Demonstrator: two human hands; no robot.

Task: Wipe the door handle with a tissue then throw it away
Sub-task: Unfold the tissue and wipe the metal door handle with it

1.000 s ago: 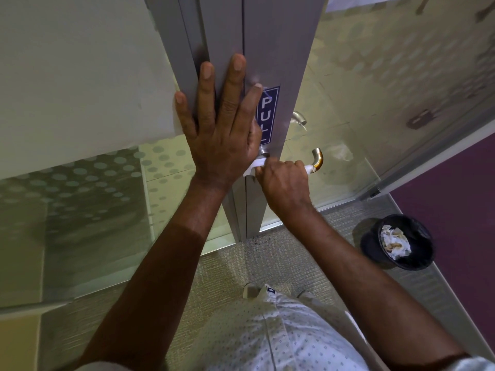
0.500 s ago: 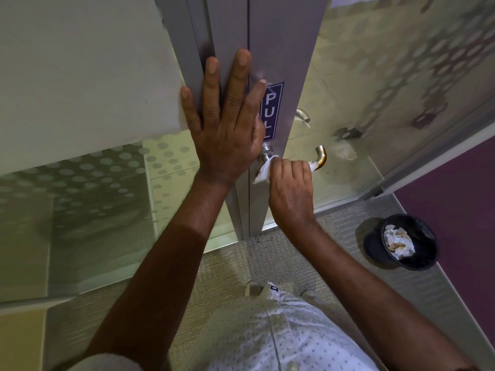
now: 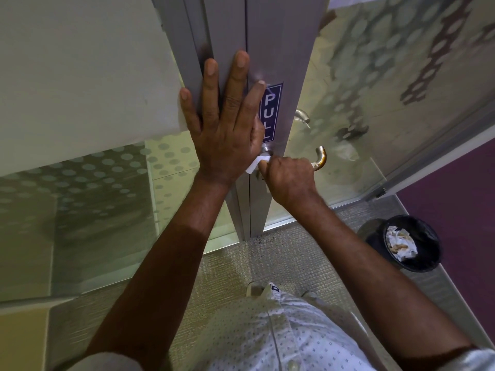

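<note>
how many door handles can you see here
2. One handle sticks out past the right hand, which wipes it with the tissue; the other handle shows higher up, beyond the door edge.

"PULL" sign [image 3: 272,113] on door frame [image 3: 289,49]

Single head-worn view, looking steeply down, close to door frame [image 3: 267,44] and floor [image 3: 289,253]
</note>
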